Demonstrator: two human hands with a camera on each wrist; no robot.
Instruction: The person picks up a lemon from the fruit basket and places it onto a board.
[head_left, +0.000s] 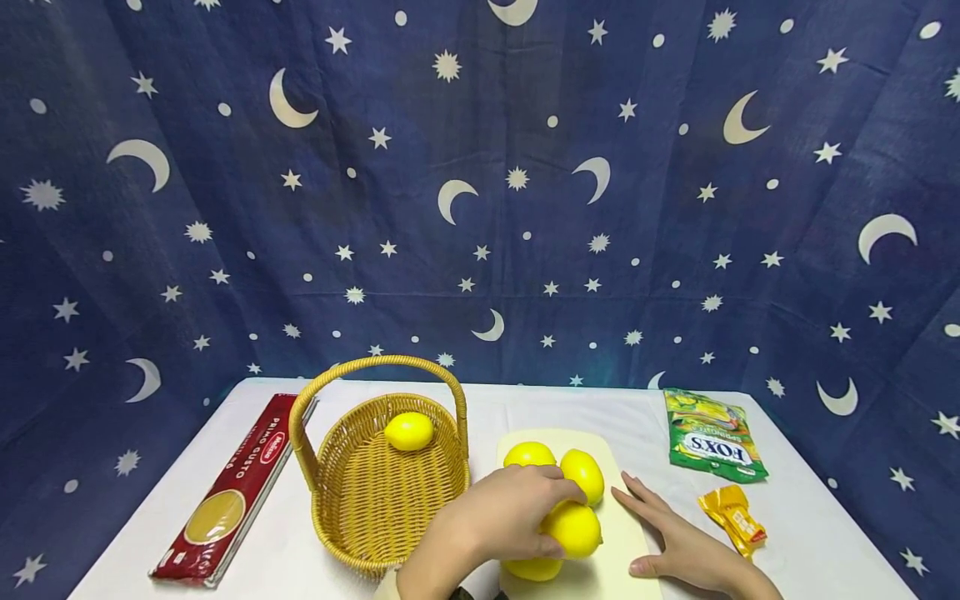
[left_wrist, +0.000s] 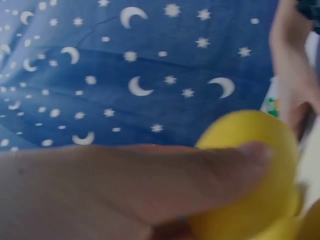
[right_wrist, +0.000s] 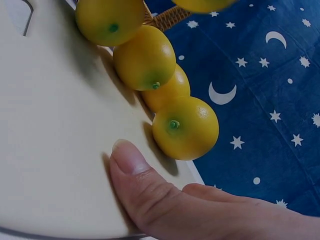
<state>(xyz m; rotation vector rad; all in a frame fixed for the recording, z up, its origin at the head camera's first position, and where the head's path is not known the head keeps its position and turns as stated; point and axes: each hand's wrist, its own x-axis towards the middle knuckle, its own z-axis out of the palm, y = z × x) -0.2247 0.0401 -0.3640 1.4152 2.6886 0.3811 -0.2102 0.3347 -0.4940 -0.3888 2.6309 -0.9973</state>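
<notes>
My left hand (head_left: 510, 510) grips a yellow lemon (head_left: 576, 530) above a pale cream cutting board (head_left: 626, 575). In the left wrist view the thumb lies along the side of that lemon (left_wrist: 245, 190). Several other lemons sit close together on the board, among them one at the far end (head_left: 529, 453), one to its right (head_left: 582, 477) and one at the near side (head_left: 534, 569), partly hidden by my left hand. My right hand (head_left: 686, 542) rests at the board's right edge with fingers extended. Its thumb (right_wrist: 131, 160) touches the board's surface in the right wrist view.
Left of the board stands a wicker basket (head_left: 375, 500) with a tall arched handle and one lemon (head_left: 409, 431) inside. A red spaghetti pack (head_left: 232, 492) lies at far left. To the right are a green Fox's bag (head_left: 712, 437) and an orange wrapped packet (head_left: 735, 518).
</notes>
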